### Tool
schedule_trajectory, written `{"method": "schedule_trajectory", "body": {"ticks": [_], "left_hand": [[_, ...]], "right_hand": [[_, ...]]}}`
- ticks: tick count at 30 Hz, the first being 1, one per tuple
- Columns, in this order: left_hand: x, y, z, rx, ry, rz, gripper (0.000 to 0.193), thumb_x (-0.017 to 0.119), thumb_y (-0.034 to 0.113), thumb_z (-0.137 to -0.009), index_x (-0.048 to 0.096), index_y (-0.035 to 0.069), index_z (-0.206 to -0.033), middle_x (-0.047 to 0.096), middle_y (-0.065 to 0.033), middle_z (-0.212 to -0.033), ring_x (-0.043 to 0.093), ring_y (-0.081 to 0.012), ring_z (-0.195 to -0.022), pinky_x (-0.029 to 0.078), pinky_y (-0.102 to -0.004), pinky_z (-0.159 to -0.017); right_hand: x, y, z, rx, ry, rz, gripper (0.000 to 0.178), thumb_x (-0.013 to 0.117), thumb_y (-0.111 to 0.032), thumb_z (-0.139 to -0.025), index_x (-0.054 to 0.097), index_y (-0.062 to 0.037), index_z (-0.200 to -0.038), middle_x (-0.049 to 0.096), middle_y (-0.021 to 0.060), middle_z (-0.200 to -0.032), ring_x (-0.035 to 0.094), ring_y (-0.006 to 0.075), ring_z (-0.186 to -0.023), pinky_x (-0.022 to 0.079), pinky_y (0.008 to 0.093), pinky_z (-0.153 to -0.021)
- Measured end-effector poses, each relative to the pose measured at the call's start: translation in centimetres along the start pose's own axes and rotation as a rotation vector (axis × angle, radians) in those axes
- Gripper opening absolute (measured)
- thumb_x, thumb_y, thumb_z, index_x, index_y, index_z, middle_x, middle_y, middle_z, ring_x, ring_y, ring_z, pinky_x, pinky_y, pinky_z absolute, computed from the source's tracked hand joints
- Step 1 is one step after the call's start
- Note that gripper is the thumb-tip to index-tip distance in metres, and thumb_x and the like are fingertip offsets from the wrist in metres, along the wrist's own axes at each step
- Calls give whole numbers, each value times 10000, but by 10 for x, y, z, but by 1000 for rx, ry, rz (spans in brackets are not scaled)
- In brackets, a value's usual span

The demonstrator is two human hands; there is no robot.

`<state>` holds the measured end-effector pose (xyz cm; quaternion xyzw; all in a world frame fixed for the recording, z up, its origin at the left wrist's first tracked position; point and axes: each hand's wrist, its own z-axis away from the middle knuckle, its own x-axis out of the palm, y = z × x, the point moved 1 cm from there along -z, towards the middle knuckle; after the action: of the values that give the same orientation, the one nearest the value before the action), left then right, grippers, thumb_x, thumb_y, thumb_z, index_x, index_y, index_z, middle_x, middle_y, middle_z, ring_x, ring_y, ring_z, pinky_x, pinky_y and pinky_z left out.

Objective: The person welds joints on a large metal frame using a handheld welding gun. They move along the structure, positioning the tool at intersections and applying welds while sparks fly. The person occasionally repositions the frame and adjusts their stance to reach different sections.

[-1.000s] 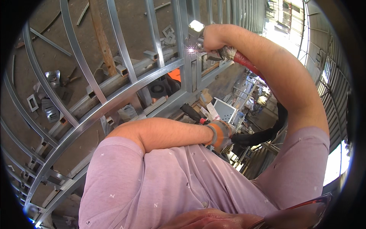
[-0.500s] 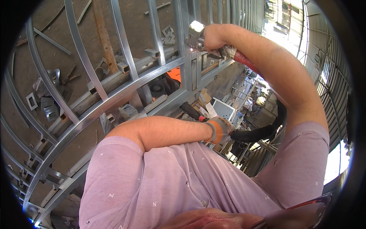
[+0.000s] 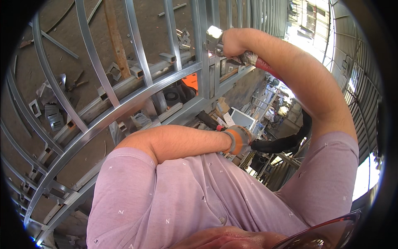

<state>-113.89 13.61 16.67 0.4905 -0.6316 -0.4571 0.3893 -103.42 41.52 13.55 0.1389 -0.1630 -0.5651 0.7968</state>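
Note:
At the upper middle, my bare right hand [image 3: 233, 42] is closed around a power tool that looks like an angle grinder [image 3: 263, 65], with a red body and a worn grey front. Its working end glows beside an upright of a curved silver metal frame [image 3: 143, 92], and sparks fly off to the left. The hand and forearm hide most of the tool. Bent across my chest, my left arm ends in an orange and grey glove [image 3: 239, 140]. The left fingers are hidden. Close to that glove are a black and red object [image 3: 209, 120] and a thick black tube-like shape [image 3: 280, 144].
Metal offcuts [image 3: 54, 120] and a rusty bar [image 3: 115, 41] lie on the brown ground beyond the frame. An orange and black object [image 3: 190, 82] shows through the bars. Clutter with a pale flat box [image 3: 242, 119] stands below right; a corrugated wall [image 3: 356, 62] rises at the right.
The frame's bars have shifted slightly to the right in the picture. My right hand and the tool sit slightly lower. Sparks now streak left through the bars. The left arm has barely moved.

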Motion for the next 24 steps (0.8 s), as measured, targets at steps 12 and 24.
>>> {"method": "schedule_trajectory", "body": {"ticks": [12,24], "left_hand": [[-11,6,2,-61,-98,1,329,774,358,-936,781,119,-1160,810,-132,-1079,789,-357,-1017,606,-456,-889],[-2,3,4,-22,21,28,323,775,334,-929,784,138,-1184,804,-126,-1057,784,-356,-1000,603,-462,-884]], "right_hand": [[0,0,8,33,-33,-21,311,833,-190,-719,881,-72,-1004,819,199,-1112,778,372,-1066,598,470,-920],[1,-2,19,-12,23,52,307,814,-195,-774,846,36,-974,815,227,-1006,796,365,-938,614,450,-849]]}}
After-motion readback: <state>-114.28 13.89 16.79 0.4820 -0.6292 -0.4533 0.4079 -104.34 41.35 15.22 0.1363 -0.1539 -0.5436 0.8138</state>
